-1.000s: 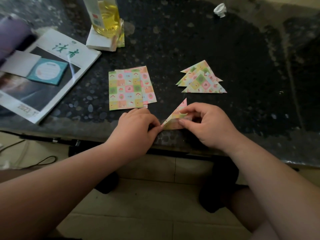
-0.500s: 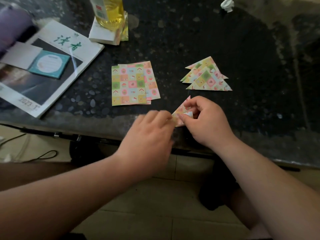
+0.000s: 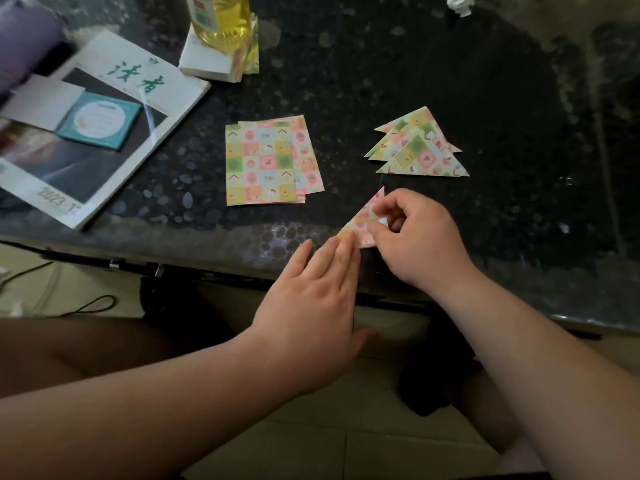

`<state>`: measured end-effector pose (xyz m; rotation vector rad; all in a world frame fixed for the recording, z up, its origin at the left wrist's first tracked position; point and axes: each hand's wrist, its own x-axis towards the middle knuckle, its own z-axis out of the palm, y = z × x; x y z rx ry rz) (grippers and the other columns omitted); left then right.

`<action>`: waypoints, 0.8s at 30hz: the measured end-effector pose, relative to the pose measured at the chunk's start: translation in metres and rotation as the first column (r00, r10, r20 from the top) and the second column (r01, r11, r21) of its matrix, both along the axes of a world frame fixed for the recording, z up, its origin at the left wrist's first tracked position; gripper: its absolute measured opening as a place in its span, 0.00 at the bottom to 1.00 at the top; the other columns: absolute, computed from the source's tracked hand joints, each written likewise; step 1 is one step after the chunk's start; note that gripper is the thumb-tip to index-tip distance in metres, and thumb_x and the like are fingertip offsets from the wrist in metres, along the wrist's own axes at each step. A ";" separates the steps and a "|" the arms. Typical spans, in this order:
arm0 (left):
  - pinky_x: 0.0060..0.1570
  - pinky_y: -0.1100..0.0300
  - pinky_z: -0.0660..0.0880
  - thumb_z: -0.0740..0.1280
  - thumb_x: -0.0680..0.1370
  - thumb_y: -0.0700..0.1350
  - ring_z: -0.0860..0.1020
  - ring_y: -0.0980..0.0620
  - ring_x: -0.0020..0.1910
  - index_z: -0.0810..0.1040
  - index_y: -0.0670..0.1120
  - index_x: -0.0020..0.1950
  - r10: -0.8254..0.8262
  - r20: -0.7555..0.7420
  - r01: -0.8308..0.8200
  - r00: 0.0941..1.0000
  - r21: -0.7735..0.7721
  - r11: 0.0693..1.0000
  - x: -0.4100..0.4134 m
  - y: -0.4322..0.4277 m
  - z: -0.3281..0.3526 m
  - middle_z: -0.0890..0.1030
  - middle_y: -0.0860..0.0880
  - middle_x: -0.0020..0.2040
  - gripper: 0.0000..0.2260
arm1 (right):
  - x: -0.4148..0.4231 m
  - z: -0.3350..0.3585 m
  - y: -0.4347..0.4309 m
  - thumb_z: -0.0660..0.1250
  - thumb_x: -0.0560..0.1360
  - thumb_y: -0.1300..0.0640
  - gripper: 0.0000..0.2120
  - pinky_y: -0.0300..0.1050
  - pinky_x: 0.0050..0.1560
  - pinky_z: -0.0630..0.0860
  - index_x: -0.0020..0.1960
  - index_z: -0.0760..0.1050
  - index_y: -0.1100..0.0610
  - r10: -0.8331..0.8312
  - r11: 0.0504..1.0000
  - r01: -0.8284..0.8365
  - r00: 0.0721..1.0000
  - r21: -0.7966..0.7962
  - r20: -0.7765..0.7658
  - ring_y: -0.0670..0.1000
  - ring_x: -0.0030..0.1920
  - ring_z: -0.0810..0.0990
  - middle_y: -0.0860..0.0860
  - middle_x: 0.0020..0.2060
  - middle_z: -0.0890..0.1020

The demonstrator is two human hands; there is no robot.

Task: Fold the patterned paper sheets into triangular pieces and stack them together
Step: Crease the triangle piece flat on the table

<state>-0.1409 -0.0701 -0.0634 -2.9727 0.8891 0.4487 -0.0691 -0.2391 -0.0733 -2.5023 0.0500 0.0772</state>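
Two hands are working a small paper triangle at the near edge of the table [image 3: 381, 64].
The right hand [image 3: 419, 237] is pinching the paper triangle [image 3: 362, 225] with curled fingers, while the left hand [image 3: 311, 306] is laying straight, close-set fingers on its lower left corner. The flat patterned sheets [image 3: 263, 164] are lying just behind, to the left, and the finished triangles [image 3: 419, 147] are overlapping in a pile to the right. A magazine [image 3: 104, 109] is sitting far left.

Head camera, looking steeply down, close over table [image 3: 381, 64] edge.
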 end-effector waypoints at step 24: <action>0.74 0.42 0.58 0.54 0.78 0.73 0.61 0.44 0.75 0.53 0.43 0.84 0.096 0.036 -0.094 0.995 -0.049 0.994 0.008 -0.004 -0.008 0.56 0.43 0.83 0.45 | 0.001 0.002 0.000 0.70 0.77 0.62 0.06 0.25 0.39 0.69 0.51 0.81 0.53 0.024 1.000 -0.024 0.999 0.010 -0.028 0.41 0.39 0.75 0.42 0.39 0.77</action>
